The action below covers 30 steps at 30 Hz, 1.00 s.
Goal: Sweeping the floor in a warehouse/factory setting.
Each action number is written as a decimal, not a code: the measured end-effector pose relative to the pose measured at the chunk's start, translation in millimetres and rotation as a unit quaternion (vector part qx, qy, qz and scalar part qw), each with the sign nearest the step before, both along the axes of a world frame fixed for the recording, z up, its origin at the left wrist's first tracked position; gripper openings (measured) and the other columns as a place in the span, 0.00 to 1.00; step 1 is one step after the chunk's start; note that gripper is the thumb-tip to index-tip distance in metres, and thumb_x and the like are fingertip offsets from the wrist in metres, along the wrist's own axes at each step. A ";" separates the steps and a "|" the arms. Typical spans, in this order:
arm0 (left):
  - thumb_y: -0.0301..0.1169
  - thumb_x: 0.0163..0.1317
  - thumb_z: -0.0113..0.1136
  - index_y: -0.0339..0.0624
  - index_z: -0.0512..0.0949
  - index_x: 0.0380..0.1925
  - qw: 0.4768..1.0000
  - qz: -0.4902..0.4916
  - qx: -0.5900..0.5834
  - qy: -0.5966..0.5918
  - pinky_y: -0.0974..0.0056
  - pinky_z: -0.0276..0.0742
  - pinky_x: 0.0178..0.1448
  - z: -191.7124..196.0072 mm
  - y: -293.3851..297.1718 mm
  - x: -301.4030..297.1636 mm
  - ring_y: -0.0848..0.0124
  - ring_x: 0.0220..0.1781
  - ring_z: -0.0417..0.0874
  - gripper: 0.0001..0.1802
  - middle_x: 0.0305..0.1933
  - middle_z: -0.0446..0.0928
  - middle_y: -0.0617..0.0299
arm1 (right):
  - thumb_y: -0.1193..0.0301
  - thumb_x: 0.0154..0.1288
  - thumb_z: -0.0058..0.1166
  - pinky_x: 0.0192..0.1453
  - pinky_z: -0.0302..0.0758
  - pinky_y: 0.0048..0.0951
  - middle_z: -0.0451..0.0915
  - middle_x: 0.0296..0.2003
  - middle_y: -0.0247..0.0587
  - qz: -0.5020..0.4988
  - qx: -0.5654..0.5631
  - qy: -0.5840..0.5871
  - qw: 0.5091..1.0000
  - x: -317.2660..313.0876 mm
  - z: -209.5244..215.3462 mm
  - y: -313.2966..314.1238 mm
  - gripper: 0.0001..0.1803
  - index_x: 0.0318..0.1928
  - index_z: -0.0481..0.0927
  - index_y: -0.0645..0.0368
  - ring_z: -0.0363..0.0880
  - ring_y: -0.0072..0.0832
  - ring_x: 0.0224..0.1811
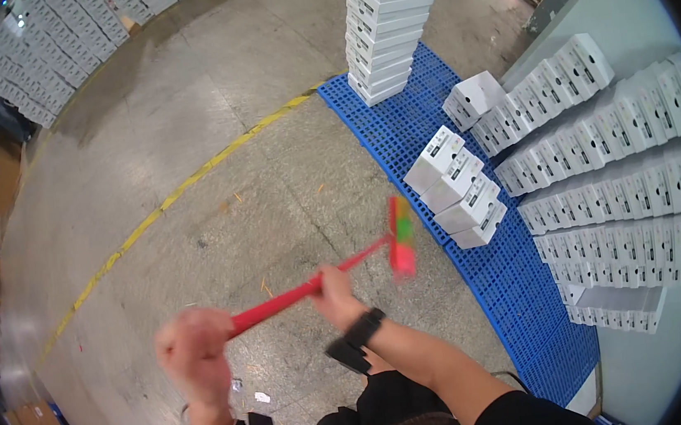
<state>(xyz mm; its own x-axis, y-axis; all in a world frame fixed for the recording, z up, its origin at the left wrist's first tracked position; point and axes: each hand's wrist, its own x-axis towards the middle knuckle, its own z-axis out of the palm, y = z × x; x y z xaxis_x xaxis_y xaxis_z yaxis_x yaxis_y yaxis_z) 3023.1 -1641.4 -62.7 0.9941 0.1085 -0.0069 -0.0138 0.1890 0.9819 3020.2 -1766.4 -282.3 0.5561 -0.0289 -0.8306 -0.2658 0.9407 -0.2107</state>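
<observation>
A broom with a red handle slants across the view in front of me. My left hand is closed round the upper end of the handle, somewhat smeared by motion. Farther down the handle, my right hand grips it with wrapped fingers. The broom's head, red with green and yellow, is at the right end, close to the edge of a blue plastic pallet mat. Black bands with small dark devices are on both my wrists.
On the blue mat stand a tall stack of white boxes, a short stack and several rows against the wall. A yellow tape line crosses the concrete floor. Bits of litter lie near me. Another person is at far left.
</observation>
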 end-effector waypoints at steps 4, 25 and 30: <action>0.23 0.49 0.39 0.41 0.55 0.05 0.993 0.028 -0.021 -0.116 0.69 0.56 0.19 -3.7 -10.4 53.6 0.75 0.12 0.56 0.16 0.08 0.58 0.63 | 0.75 0.47 0.40 0.20 0.66 0.27 0.63 0.14 0.37 0.062 -0.048 -0.110 0.991 121.1 11.7 0.2 0.05 0.18 0.63 0.61 0.66 0.26 0.15; 0.18 0.41 0.49 0.34 0.62 0.04 0.988 0.146 0.028 -0.032 0.70 0.56 0.17 54.1 44.7 28.7 0.75 0.11 0.61 0.12 0.08 0.63 0.63 | 0.78 0.47 0.41 0.23 0.66 0.26 0.62 0.14 0.37 0.149 0.101 -0.071 0.981 124.7 63.7 73.8 0.04 0.21 0.61 0.60 0.64 0.27 0.17; 0.16 0.41 0.49 0.39 0.58 0.06 0.977 -0.014 0.148 -0.155 0.66 0.58 0.24 65.4 10.5 -44.2 0.69 0.14 0.59 0.14 0.10 0.57 0.63 | 0.74 0.49 0.42 0.19 0.64 0.24 0.63 0.12 0.34 0.242 0.016 -0.135 0.961 106.6 94.4 40.9 0.06 0.19 0.62 0.58 0.64 0.25 0.15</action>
